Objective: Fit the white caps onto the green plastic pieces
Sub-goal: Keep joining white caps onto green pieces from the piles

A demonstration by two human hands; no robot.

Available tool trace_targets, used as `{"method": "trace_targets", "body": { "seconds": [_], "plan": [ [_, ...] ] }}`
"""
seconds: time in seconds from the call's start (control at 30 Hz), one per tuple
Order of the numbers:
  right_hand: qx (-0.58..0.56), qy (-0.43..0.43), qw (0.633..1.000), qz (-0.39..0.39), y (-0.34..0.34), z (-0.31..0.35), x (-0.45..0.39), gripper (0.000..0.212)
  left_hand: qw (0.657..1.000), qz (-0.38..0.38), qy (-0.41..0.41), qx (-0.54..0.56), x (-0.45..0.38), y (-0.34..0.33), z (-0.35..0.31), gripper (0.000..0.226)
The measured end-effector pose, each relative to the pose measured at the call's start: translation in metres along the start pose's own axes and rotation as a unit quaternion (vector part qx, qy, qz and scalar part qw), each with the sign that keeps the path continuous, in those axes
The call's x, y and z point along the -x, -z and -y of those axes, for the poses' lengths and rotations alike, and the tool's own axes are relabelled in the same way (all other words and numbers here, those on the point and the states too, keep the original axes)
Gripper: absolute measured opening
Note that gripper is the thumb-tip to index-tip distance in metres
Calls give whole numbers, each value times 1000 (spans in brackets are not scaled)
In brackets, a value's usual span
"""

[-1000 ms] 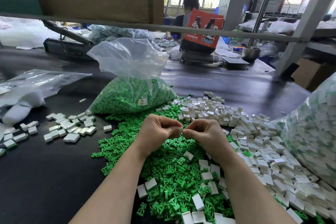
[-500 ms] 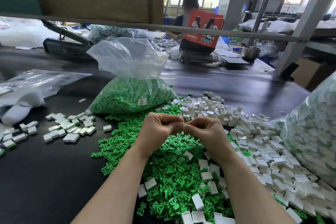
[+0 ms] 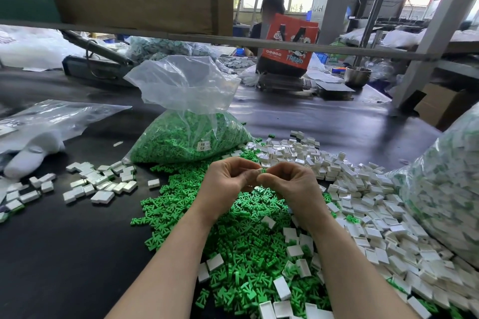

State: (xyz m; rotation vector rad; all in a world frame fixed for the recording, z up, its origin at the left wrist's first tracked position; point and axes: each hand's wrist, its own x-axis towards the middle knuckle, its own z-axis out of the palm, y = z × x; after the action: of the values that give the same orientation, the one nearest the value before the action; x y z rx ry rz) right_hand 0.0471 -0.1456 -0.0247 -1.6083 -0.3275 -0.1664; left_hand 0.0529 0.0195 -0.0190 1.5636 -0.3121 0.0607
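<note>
My left hand (image 3: pixel 228 179) and my right hand (image 3: pixel 290 184) meet fingertip to fingertip above a heap of loose green plastic pieces (image 3: pixel 233 241). Between the fingertips shows a small green piece (image 3: pixel 263 170); both hands pinch around it. Whether a white cap is on it is hidden by the fingers. A wide pile of loose white caps (image 3: pixel 363 202) lies to the right. Capped pieces (image 3: pixel 98 184) lie in a small group on the left of the dark table (image 3: pixel 64 254).
An open clear bag of green pieces (image 3: pixel 186 134) stands just behind the hands. A large full bag of finished pieces (image 3: pixel 445 189) fills the right edge. A white cloth and flat plastic bag (image 3: pixel 39 132) lie far left. Another person sits behind a red box (image 3: pixel 287 46).
Both hands stayed together above the green heap, rising slightly. The fingertips shifted a little, and a bit of the green piece now shows between them.
</note>
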Motion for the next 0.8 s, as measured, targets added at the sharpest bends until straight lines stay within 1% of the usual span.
{"method": "trace_targets", "body": {
  "seconds": [0.07, 0.13, 0.2, 0.3, 0.4, 0.57, 0.8],
  "plan": [
    [-24, -19, 1000, -5, -1, 0, -1, 36, 1000, -1, -10, -7, 0, -2, -1, 8],
    [-65, -54, 996, -8, 0, 0, -2, 39, 1000, -6, -20, -1, 0, -4, -3, 8],
    [-77, -88, 993, 10, 1, -1, -2, 46, 999, -15, -32, -14, 0, -5, -4, 8],
    [-66, -119, 989, 50, -2, -2, -1, 58, 999, -19, -33, -14, 0, -5, -5, 8],
    [-81, -124, 986, 73, -5, -2, -2, 55, 999, -29, -24, -28, 0, -7, -4, 7],
    [-106, -114, 984, 83, -5, -1, -1, 50, 998, -47, -1, -31, -1, -9, -6, 4],
    [-70, -99, 988, 96, -5, 0, -1, 48, 997, -55, -8, -48, -1, -14, -10, 1]
  ]
}}
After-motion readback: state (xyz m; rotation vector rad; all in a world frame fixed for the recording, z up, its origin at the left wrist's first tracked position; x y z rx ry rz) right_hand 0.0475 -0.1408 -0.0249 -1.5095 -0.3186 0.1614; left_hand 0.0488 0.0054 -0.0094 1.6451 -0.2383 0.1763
